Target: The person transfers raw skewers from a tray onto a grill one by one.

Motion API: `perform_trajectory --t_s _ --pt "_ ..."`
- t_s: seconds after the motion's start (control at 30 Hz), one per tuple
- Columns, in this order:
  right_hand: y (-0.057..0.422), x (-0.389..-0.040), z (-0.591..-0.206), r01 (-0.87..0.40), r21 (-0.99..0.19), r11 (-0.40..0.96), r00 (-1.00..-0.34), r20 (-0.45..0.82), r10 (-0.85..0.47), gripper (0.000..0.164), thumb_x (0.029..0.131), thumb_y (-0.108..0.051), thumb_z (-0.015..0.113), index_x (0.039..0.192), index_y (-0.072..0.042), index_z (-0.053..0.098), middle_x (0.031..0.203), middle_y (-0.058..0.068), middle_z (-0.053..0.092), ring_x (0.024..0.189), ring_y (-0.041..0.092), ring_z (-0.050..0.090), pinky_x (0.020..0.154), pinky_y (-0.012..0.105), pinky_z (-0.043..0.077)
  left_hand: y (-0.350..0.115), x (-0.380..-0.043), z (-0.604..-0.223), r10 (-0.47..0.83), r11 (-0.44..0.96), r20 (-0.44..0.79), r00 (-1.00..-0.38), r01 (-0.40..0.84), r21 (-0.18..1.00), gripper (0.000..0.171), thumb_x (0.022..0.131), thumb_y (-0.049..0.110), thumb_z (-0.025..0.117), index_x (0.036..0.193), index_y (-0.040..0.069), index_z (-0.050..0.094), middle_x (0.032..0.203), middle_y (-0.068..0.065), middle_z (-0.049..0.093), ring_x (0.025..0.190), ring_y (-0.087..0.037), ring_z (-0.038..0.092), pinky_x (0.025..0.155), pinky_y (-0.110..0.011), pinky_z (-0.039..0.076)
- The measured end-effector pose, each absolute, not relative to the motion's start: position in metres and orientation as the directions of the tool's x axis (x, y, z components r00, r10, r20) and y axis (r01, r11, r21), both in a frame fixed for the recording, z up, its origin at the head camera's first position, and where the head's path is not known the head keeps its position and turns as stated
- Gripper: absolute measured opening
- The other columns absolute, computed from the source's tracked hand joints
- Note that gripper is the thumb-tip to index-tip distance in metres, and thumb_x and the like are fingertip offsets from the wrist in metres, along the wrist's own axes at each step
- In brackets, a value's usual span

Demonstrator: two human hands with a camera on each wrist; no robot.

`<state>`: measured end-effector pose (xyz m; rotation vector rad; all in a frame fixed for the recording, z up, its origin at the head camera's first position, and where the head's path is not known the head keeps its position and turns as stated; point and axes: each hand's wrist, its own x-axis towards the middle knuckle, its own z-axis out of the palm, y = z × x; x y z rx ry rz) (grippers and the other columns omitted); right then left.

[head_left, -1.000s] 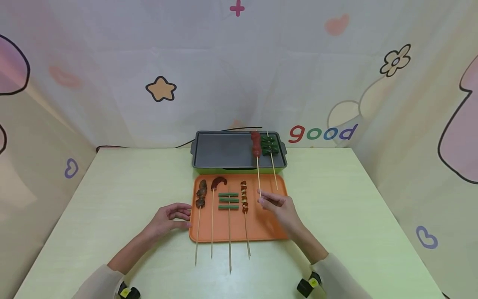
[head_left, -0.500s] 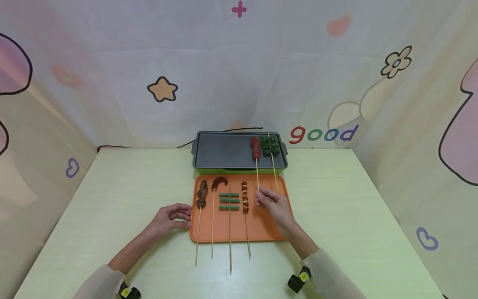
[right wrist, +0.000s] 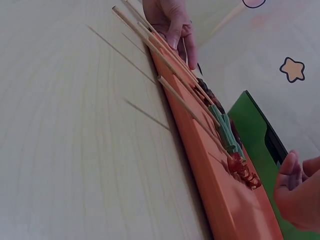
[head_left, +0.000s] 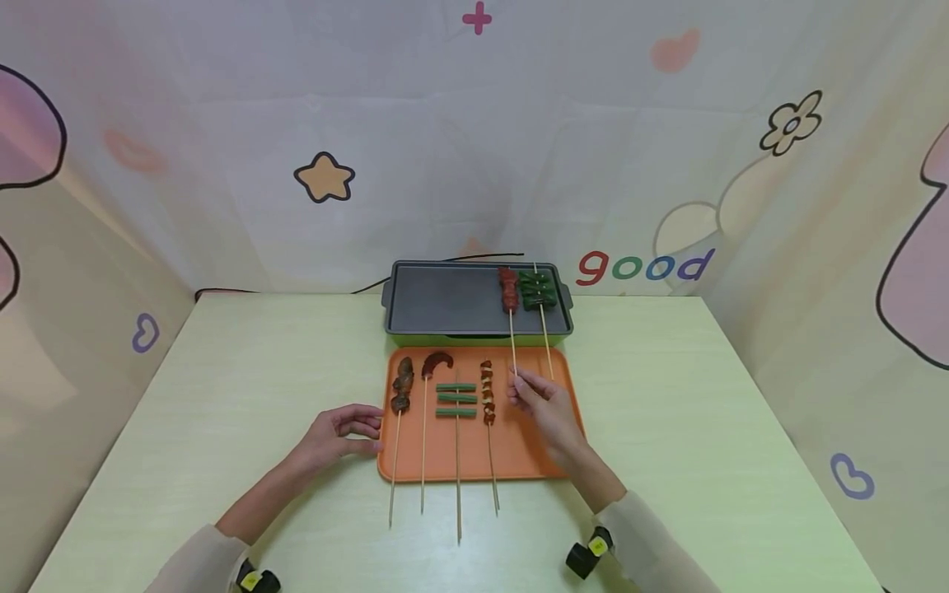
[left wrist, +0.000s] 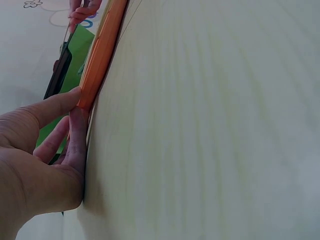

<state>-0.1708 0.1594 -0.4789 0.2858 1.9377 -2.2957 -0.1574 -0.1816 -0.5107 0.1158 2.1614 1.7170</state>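
Note:
My right hand [head_left: 544,409] pinches the stick of a skewer with red pieces [head_left: 509,290], whose food end is over the right part of the dark grill plate [head_left: 445,298]. Beside it on the plate lies a skewer of folded green leaves [head_left: 537,291]. My left hand [head_left: 344,430] touches the left edge of the orange tray [head_left: 437,461] with relaxed fingertips, also seen in the left wrist view as a hand [left wrist: 45,145] against the tray's side. On the tray lie a brown meat skewer [head_left: 401,385], a curled dark red tentacle skewer [head_left: 436,362], a green bean skewer [head_left: 455,399] and a thin red-and-white skewer [head_left: 487,392].
The grill has a green base [head_left: 415,338] and stands right behind the tray, near the back curtain [head_left: 445,165]. A black cord [head_left: 371,285] runs behind it. Skewer sticks overhang the tray's front edge, above the pale table [head_left: 259,362].
My right hand has moved slightly left and forward with the red skewer, its food end lowering onto the plate area. My left hand stays at the tray's edge.

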Motion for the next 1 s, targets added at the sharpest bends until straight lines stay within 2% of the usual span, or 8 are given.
perform_trajectory --t_s 0.13,0.23,0.4,0.5,0.77,1.0 --pt "0.164 -0.167 -0.479 0.202 -0.961 -0.189 -0.979 -0.206 -0.001 0.039 0.108 -0.007 0.048 0.142 0.013 0.050 0.104 0.001 0.071 0.090 0.005 0.069 0.087 0.020 0.057 -0.181 -0.158 -0.511 0.283 0.258 -0.245 -0.927 -0.172 0.951 0.054 0.085 0.007 0.082 0.134 -0.003 0.062 0.109 -0.008 0.073 0.097 -0.008 0.067 0.081 -0.017 0.054" --pt "0.170 -0.161 -0.479 0.219 -0.964 -0.153 -0.976 -0.216 -0.034 0.040 0.108 -0.005 0.048 0.143 0.013 0.049 0.110 0.006 0.072 0.093 0.005 0.071 0.090 0.021 0.057 -0.180 -0.157 -0.511 0.278 0.267 -0.251 -0.927 -0.176 0.947 0.053 0.085 0.008 0.083 0.133 -0.003 0.063 0.109 -0.007 0.073 0.097 -0.009 0.067 0.082 -0.016 0.053" --pt "0.186 -0.143 -0.476 0.259 -0.965 -0.046 -0.958 -0.250 -0.139 0.042 0.105 -0.007 0.055 0.143 0.011 0.050 0.125 0.017 0.071 0.101 0.008 0.073 0.095 0.023 0.056 -0.179 -0.155 -0.511 0.271 0.274 -0.257 -0.928 -0.181 0.944 0.053 0.085 0.008 0.082 0.133 -0.001 0.063 0.110 -0.009 0.073 0.098 -0.011 0.067 0.083 -0.016 0.052" --pt "0.194 -0.130 -0.475 0.267 -0.964 0.008 -0.943 -0.263 -0.204 0.046 0.103 -0.011 0.060 0.142 0.012 0.051 0.128 0.018 0.071 0.104 0.010 0.073 0.096 0.024 0.056 -0.180 -0.155 -0.511 0.270 0.276 -0.260 -0.927 -0.184 0.943 0.053 0.086 0.008 0.082 0.134 -0.001 0.062 0.111 -0.009 0.073 0.099 -0.011 0.067 0.082 -0.017 0.053" --pt "0.210 -0.097 -0.479 0.265 -0.964 0.031 -0.872 -0.253 -0.420 0.054 0.102 -0.014 0.062 0.142 0.018 0.046 0.127 0.022 0.069 0.110 0.014 0.072 0.096 0.027 0.056 -0.181 -0.156 -0.511 0.278 0.266 -0.264 -0.924 -0.190 0.945 0.053 0.085 0.008 0.082 0.134 -0.001 0.062 0.108 -0.007 0.073 0.096 -0.008 0.067 0.082 -0.018 0.054" --pt "0.206 -0.076 -0.485 0.327 -0.945 0.026 -0.825 -0.299 -0.480 0.051 0.101 -0.013 0.064 0.139 0.018 0.049 0.123 0.020 0.072 0.107 0.015 0.073 0.093 0.026 0.058 -0.180 -0.155 -0.509 0.290 0.255 -0.261 -0.921 -0.188 0.949 0.053 0.086 0.008 0.082 0.134 -0.002 0.061 0.108 -0.009 0.072 0.096 -0.009 0.067 0.081 -0.020 0.055"
